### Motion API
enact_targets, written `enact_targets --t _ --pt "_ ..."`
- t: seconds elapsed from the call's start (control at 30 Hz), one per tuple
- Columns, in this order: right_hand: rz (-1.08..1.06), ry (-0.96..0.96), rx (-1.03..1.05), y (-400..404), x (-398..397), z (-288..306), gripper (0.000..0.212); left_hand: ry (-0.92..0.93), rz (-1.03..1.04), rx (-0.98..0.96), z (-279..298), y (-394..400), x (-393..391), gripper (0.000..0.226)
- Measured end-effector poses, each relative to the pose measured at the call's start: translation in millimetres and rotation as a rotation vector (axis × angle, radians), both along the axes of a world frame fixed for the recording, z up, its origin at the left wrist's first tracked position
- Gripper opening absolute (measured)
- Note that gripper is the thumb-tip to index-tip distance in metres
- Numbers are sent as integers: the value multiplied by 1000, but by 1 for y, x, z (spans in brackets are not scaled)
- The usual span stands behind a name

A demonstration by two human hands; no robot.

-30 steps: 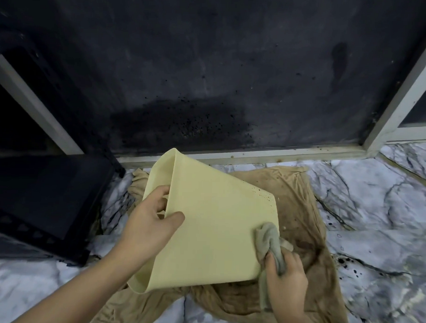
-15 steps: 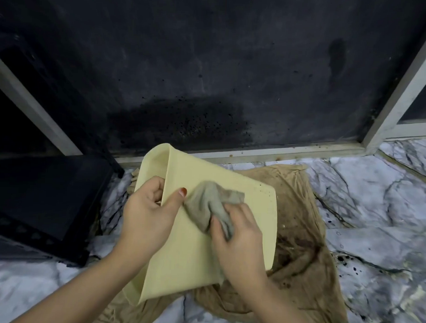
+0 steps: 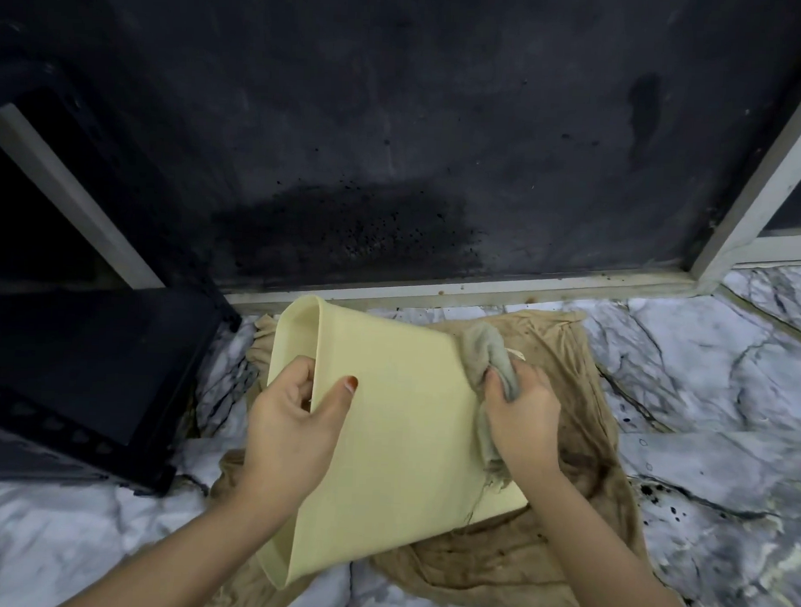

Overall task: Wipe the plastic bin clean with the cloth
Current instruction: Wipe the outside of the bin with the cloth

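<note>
Bin (image 3: 398,444): on its side, centre, over brown rag (image 3: 539,558). My left hand (image 3: 294,431) pinches rim; right hand (image 3: 520,409) clutches cloth (image 3: 485,351) at far right edge. Advice: firm overlapping strokes, brace rim steady.

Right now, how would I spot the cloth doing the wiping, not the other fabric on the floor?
Start at the pale yellow plastic bin lying tilted over the marble floor. At its far right edge the right hand grips a small bunched grey cloth. The big brown sheet under the bin is spread flat and stained; the grey one is wadded and held.
</note>
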State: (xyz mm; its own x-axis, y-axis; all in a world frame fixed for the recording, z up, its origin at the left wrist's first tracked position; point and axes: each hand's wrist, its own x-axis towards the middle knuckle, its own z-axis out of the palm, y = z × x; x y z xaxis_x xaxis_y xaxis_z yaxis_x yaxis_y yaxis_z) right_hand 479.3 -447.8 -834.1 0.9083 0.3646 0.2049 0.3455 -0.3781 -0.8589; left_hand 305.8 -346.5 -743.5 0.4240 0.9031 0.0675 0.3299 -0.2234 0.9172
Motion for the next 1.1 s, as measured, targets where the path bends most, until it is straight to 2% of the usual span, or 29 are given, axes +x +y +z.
enact_targets --t 0.13,0.23,0.33,0.43,0.5,0.6,0.77,0.93,1.03,1.07,1.1 --pt "-122 208 -57 -26 6 -33 19 -13 24 -16 0 -1 -1 10" --pt "-152 267 -79 -39 -13 -43 20 -8 17 4 0 -1 -1 12" --pt "-116 109 -26 -35 -55 -32 22 -12 4 9 0 -2 -1 9" --pt "61 59 126 -18 -93 2 31 -3 -7 40 -1 -2 -1 13" --pt "203 23 168 -5 -98 26 30 10 -19 60 -2 -5 -3 27" --pt "309 -91 181 14 -84 53 14 29 -23 88 -5 -12 -6 51" --pt "218 -103 183 25 -45 67 11 35 -62 100 -1 -19 -6 53" --pt "-5 56 79 13 1 29 17 35 -88 68 2 -21 -8 33" --pt "-71 145 19 1 21 5 20 43 -114 65 4 -23 -7 9" --pt "-89 166 10 -4 25 -2 21 48 -115 66 4 -21 -7 9" --pt "-109 185 1 -9 28 -9 22 49 -125 71 3 -19 -6 21"
